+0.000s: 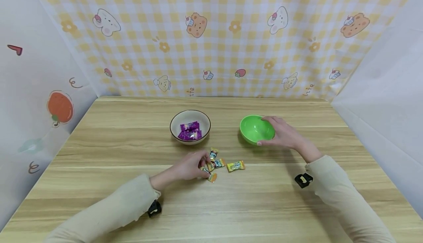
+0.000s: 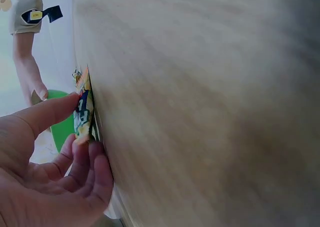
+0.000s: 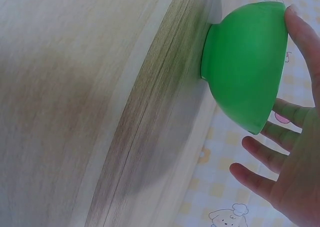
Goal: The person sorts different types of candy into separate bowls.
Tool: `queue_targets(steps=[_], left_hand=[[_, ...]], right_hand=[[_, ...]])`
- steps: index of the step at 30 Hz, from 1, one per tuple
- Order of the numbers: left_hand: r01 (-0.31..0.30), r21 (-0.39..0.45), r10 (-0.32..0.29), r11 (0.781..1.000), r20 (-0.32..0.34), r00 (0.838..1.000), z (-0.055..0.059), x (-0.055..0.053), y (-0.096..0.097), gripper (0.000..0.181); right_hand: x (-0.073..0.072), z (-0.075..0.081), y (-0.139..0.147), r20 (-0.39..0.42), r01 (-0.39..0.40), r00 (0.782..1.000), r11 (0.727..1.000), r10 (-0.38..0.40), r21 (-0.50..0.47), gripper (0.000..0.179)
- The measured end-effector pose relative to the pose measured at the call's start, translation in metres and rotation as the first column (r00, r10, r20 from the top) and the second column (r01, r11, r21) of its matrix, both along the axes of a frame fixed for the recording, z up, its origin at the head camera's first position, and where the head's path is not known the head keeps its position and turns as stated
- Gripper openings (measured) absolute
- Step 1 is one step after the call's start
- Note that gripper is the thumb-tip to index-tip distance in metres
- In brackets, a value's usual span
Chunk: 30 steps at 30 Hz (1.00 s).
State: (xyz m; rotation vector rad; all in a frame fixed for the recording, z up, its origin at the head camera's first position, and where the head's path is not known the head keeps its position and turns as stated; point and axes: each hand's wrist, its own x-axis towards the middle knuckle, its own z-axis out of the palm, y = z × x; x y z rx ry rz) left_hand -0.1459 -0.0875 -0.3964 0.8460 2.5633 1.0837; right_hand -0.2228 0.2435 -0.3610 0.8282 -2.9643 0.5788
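My left hand (image 1: 191, 165) pinches a small yellow-orange candy packet (image 2: 84, 109) between thumb and fingertips, low at the tabletop. Beside it lie a dark-and-yellow candy (image 1: 213, 153) and an orange-ended candy (image 1: 219, 163), partly behind my fingers. A yellow candy (image 1: 235, 166) lies apart to their right. My right hand (image 1: 284, 134) spans the rim of a green bowl (image 1: 254, 130), thumb on the near side and fingers round the far side. In the right wrist view the bowl's foot (image 3: 206, 52) appears at the table surface; the outer fingers spread free of it.
A white bowl (image 1: 190, 142) with a dark rim stands at the back, left of the green one, holding several purple candy packets (image 1: 191, 134). Behind the wooden table (image 1: 125, 125) hangs a checked cloth (image 1: 218, 52). White sheets (image 1: 29, 70) flank the sides.
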Motion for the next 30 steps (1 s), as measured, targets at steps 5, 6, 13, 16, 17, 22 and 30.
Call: queue_targets(steps=[5,6,13,16,17,22,30], left_hand=[[0.021,0.004,-0.021,1.0,-0.011,1.0,0.003,0.002,0.001,0.026],[0.029,0.008,-0.029,1.0,-0.008,1.0,0.004,0.003,0.002,0.025],[0.067,0.047,-0.068,0.997,0.02,0.997,0.005,0.004,0.002,0.02],[0.082,0.065,-0.082,0.994,0.004,0.997,0.006,0.004,0.001,0.02],[0.085,0.074,-0.085,0.994,0.0,0.996,0.006,0.004,0.001,0.02],[0.075,0.095,-0.074,0.993,-0.013,0.997,0.01,0.005,0.0,0.019],[-0.015,0.191,-0.003,0.982,0.098,0.995,0.021,-0.004,0.004,0.021]], right_hand=[[0.0,0.0,0.0,-0.007,-0.002,1.0,1.0,0.002,-0.003,0.09],[0.0,-0.001,0.0,-0.008,-0.003,1.0,1.0,0.003,-0.003,0.089],[0.0,0.0,0.0,0.001,-0.004,1.0,1.0,0.004,0.002,0.092],[0.001,0.001,0.0,0.013,-0.002,1.0,1.0,0.002,0.003,0.093],[0.001,0.002,0.0,0.016,-0.003,1.0,1.0,0.003,0.003,0.094],[0.002,0.003,-0.001,0.024,-0.001,1.0,1.0,0.001,0.001,0.094],[0.002,0.003,-0.001,0.023,-0.002,1.0,1.0,0.002,0.002,0.094]])
